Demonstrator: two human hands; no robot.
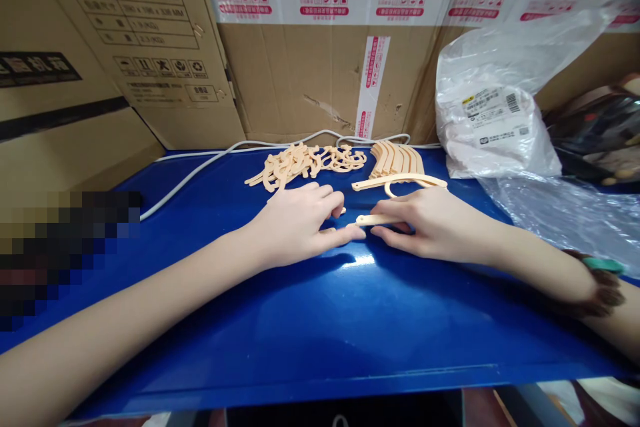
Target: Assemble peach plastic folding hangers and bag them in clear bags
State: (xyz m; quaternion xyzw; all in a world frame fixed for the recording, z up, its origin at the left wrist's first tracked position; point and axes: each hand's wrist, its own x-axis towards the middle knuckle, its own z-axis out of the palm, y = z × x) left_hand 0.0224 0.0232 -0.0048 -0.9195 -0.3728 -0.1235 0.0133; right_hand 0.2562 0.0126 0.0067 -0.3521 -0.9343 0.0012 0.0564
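Observation:
My right hand (425, 223) pinches a narrow cream-coloured strip (376, 219) with a hole at its end; its other end is hidden under the fingers. My left hand (307, 223) is close by, its thumb stretched out to the tip of that strip and its index finger bent, with a gap between them. A small cream bit (343, 211) shows at the index fingertip; whether it is touched I cannot tell. Behind my right hand lies a longer curved strip (395, 179) with a hole at its end, beside a curved cream loop (389, 189).
At the back of the blue table (320, 333) are a tangled pile of cream hook-shaped pieces (310, 161) and a neat row of curved strips (397, 159). A white cable (193, 181) runs behind them. Cardboard boxes (310, 73) wall the back; a plastic bag (493, 120) stands right.

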